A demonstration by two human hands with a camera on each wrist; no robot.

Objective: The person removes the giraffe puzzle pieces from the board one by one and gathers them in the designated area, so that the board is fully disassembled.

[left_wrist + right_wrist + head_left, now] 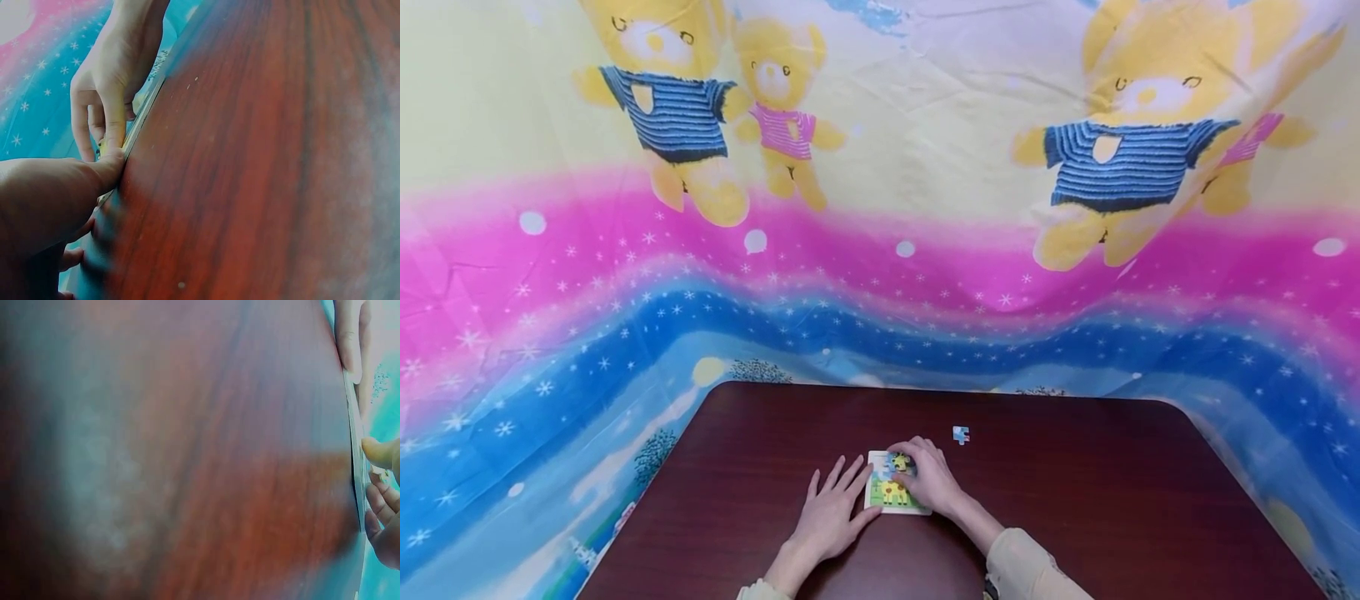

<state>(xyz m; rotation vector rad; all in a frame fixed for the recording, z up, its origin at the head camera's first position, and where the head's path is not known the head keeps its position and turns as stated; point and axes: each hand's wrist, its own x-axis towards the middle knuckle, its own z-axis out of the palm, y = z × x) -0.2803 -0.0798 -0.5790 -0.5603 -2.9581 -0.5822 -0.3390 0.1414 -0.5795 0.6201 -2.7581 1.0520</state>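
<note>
Partly under right hand (931,477), giraffe puzzle (891,494)

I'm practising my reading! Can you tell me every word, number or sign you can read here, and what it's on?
There are none to read: I see only pictures on the puzzle and the cloth.
Any tiny print on the puzzle or loose piece would be too small to read.
</note>
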